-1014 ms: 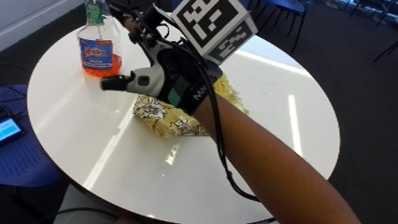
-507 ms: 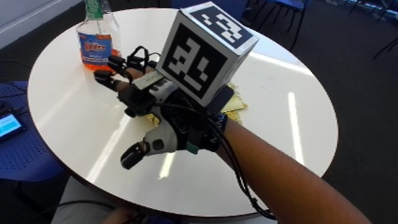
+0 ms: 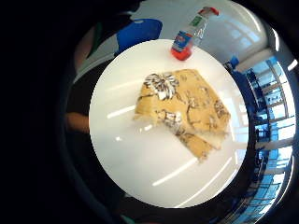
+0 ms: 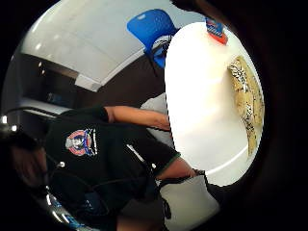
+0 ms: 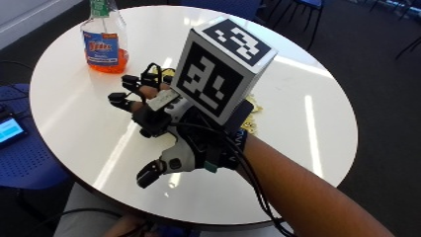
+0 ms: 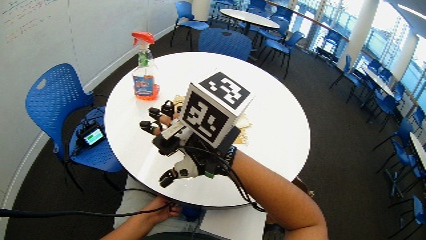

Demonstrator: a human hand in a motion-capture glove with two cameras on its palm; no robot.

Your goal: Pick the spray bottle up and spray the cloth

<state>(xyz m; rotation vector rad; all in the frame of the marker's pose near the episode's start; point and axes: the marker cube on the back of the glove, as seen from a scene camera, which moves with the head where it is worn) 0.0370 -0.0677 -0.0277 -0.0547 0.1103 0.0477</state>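
Above the round white tabletop (image 5: pixel 315 123) the gloved right hand (image 5: pixel 171 138) hangs with the palm down, fingers spread and relaxed, grasping nothing and touching nothing. Largest of the things is the tabletop itself; its near edge runs just under the wrist, and a wide bare part lies on the side away from the bottle. A blue chair (image 6: pixel 56 107) stands close to the tabletop's edge on the bottle's side, and dark floor surrounds the rest. Next, the yellow patterned cloth (image 3: pixel 187 109) lies folded near the middle of the tabletop, mostly hidden under the hand in the outside view. Smallest, the spray bottle (image 5: pixel 104 37) with orange liquid stands upright near the far edge, apart from the cloth and beyond the fingertips (image 5: pixel 121 96), with free surface between.
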